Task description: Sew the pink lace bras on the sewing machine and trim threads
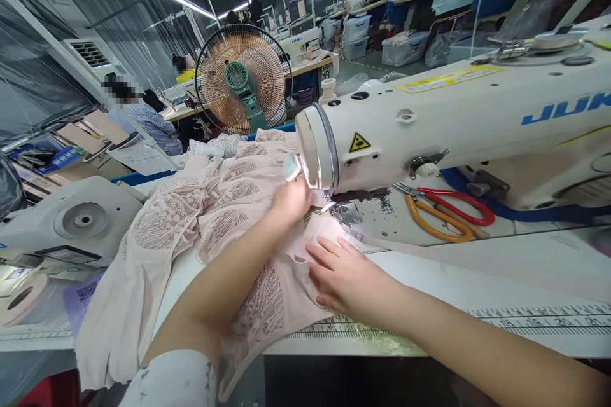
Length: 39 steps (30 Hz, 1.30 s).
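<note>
Beneath the end of the white sewing machine (458,121), my left hand (292,201) is at the fabric just left of the needle area; its fingertips are partly hidden by the machine head, so its grip is unclear. My right hand (341,273) lies with fingers spread on the pale pink lace garment (274,299), to the right of and nearer than my left hand. The garment's far end lies at the lit needle (328,198), and its near part hangs over the table's front edge. More pink lace garments (162,222) are heaped at the left.
Scissors with red and orange handles (442,213) lie on the machine bed at the right. A printed ruler (534,319) runs along the table's front edge. A second machine (81,216) stands at the left. Beyond are a large fan (243,79) and a seated person (153,117).
</note>
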### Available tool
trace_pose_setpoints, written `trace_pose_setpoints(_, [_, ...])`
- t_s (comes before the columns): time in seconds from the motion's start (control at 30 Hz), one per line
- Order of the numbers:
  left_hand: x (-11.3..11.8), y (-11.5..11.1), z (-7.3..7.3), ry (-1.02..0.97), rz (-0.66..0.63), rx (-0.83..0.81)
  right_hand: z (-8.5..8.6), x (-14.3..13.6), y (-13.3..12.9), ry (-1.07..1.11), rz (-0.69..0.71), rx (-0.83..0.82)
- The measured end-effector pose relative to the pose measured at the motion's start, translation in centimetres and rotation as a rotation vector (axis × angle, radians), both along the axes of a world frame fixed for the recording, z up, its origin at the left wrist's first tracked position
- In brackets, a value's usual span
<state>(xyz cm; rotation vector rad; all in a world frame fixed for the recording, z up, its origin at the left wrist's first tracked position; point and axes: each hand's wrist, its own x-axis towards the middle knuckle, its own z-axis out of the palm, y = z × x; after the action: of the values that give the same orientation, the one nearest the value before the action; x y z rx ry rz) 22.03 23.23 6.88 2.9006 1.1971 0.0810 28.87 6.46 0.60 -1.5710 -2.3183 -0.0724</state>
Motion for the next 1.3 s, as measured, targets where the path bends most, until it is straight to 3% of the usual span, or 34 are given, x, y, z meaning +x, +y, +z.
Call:
trace_pose_setpoints(0.13, [-3.0, -3.3, 0.8, 0.086, -0.256, -0.087, -0.6, 0.1, -0.3, 0.074, -0.027, 0.014])
trace_pose_setpoints(0.23, [-4.9, -4.7, -0.5, 0.109, -0.486, -0.140, -1.3, 0.1, -0.4, 0.116, -0.036, 0.042])
trace_pose_setpoints(0.3, [-5.6, -4.9, -1.7, 0.083, -0.545, -0.114, -1.6, 0.1, -0.4, 0.128, -0.044, 0.065])
trace_pose_setpoints(0.4, [-5.7, -4.6, -2.7, 0.052, -0.541, -0.081, -1.6, 0.4, -0.7, 0.112, -0.046, 0.078])
trace_pose_setpoints(0.6, [-4.9, -4.2, -2.6, 0.026, -0.577, -0.001, -1.9, 1.3, -1.8, 0.086, 0.016, 0.135])
trace_pose_setpoints(0.73, [-4.6, -3.9, -2.9, 0.038, -0.564, 0.033, -2.4, 1.6, -1.7, 0.086, -0.016, 0.178])
trace_pose_setpoints(1.13, [-4.4, -3.5, -2.9, 0.037, -0.554, -0.020, -2.9, 1.5, -1.7, 0.111, -0.031, 0.179])
trace_pose_setpoints(1.3, [-4.5, -3.4, -2.9, 0.063, -0.559, -0.038, -2.3, 1.3, -2.0, 0.085, -0.004, 0.205])
